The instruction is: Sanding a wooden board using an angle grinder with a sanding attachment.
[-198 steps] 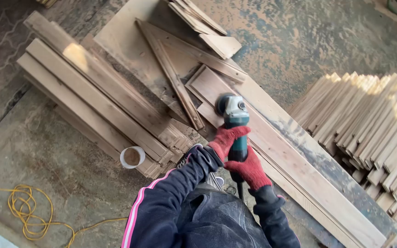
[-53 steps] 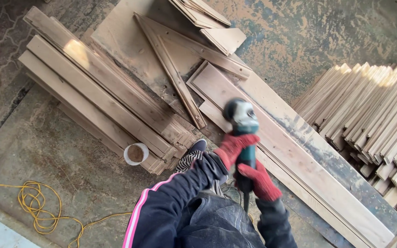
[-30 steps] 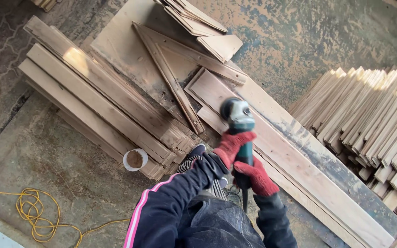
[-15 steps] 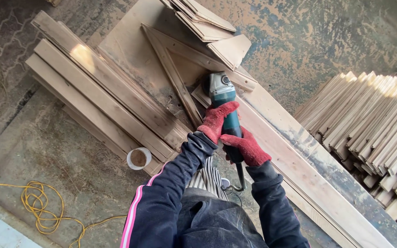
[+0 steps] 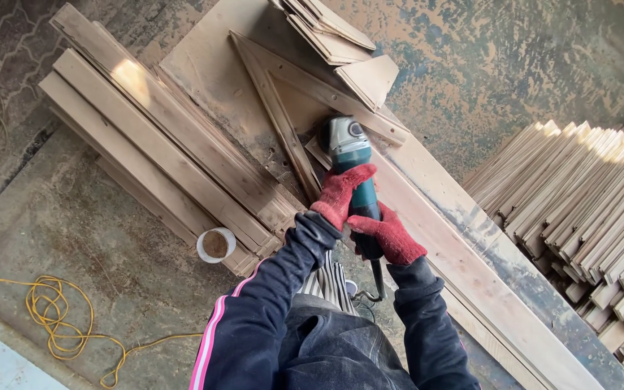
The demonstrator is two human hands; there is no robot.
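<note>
— What are the hands doing?

— Both wear red gloves and are wrapped tight around the angle grinder [image 5: 353, 162]. The left hand [image 5: 339, 193] clasps the teal body nearer the head; the right hand [image 5: 387, 235] grips the handle behind it.

— Where is the grinder?

— Its head rests at the upper end of the long plank [image 5: 464, 267], just beside the thin strip [image 5: 279, 119] that leans across the board.

— What else lies near the plank?

— A stack of planks [image 5: 153, 144] to its left, with a small round cup [image 5: 215, 245] at the stack's lower end, and a yellow cord [image 5: 59, 321] on the floor beyond.

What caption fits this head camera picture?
Two red-gloved hands, left and right, hold a teal angle grinder on a plank.
</note>
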